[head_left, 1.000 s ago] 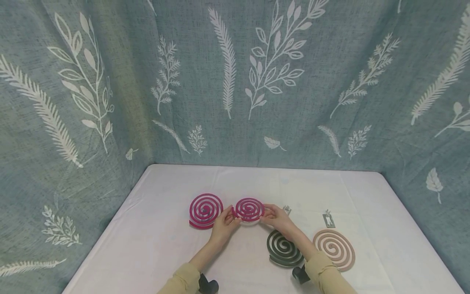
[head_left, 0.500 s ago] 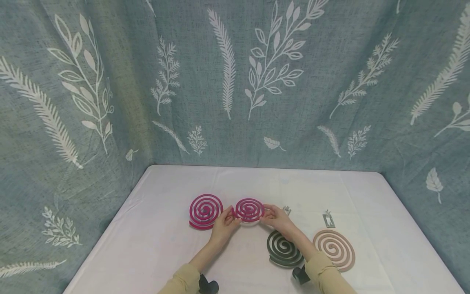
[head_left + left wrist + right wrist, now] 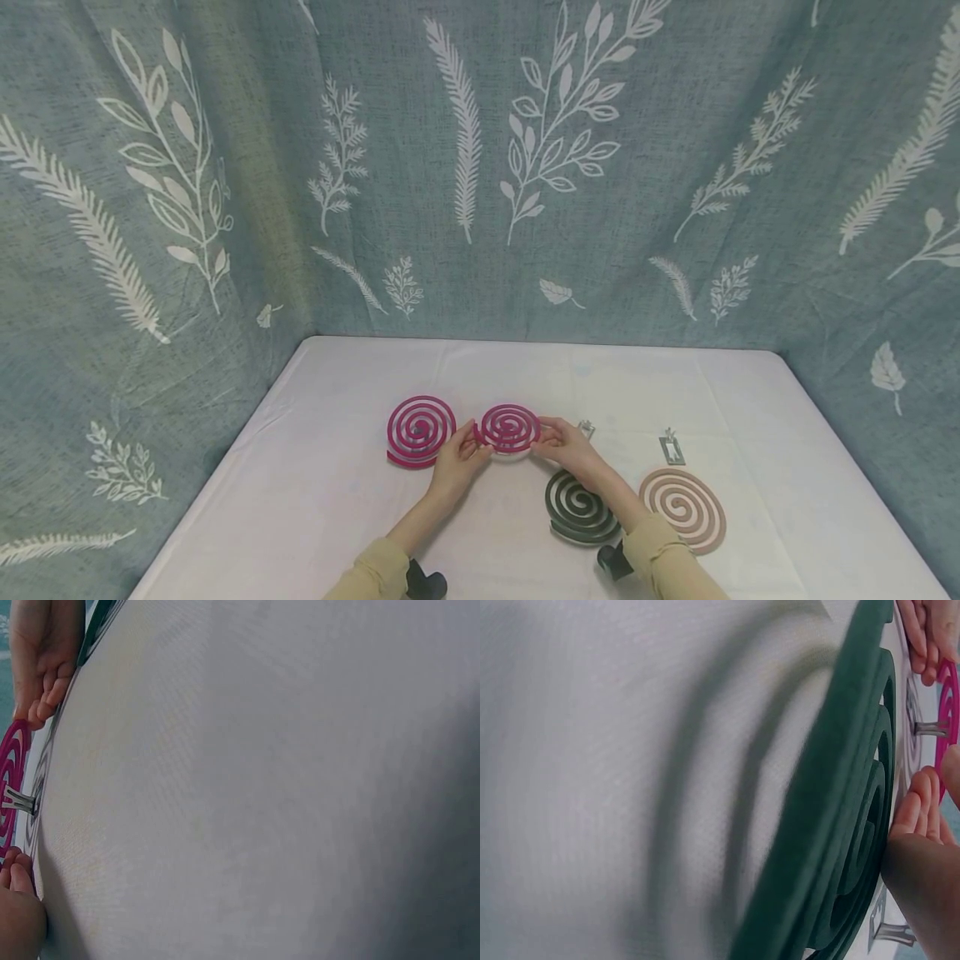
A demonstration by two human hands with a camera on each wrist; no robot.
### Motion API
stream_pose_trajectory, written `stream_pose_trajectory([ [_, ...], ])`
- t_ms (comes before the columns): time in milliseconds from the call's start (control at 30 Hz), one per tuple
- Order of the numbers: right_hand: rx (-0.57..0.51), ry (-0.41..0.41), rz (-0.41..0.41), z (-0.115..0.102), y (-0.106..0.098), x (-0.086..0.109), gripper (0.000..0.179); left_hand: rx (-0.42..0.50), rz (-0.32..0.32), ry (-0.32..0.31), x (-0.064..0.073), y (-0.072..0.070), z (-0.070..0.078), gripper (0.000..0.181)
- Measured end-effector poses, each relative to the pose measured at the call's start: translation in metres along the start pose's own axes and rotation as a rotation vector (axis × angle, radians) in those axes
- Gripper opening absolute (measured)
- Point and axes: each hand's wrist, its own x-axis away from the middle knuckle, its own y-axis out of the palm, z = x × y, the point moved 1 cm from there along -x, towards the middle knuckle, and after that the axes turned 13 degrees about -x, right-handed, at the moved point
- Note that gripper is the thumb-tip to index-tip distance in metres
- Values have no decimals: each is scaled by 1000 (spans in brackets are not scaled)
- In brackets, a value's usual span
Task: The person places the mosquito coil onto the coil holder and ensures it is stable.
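Observation:
A pink mosquito coil [image 3: 508,427] is held level just above the white tabletop between both hands. On its left edge my left hand [image 3: 453,467] pinches the rim with fingers and thumb. At the opposite edge, my right hand [image 3: 572,452] does the same. Beneath the coil's middle stands a small metal coil stand [image 3: 19,801], seen in both wrist views; its tip appears to meet the coil. Another pink mosquito coil [image 3: 412,463] lies just left of my left hand, partly covered by it.
Under my right forearm is a dark green coil [image 3: 567,533], with a beige coil [image 3: 678,502] to its right. One metal stand [image 3: 672,448] sits behind the beige coil, and another stand [image 3: 587,428] is partly hidden by my right hand. A patterned curtain [image 3: 480,292] borders the table.

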Motion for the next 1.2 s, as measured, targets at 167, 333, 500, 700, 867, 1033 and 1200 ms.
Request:
stream_pose_trajectory([
  [167,8,-1,1,-1,0,1,57,8,-6,3,-1,0,-3,58],
  [333,13,3,8,0,1,0,57,5,-2,6,0,0,-2,57],
  [500,7,3,15,1,1,-1,57,2,-1,2,0,-1,-1,56],
  [700,9,6,6,0,1,-1,57,8,5,0,-9,6,-21,58],
  [867,10,4,4,-1,1,0,57,1,8,-6,-16,11,-38,62],
  [1033,8,0,6,-1,1,0,56,17,8,-11,-18,12,-41,63],
  [1200,9,4,-1,-1,1,0,56,12,10,1,-18,12,-40,63],
])
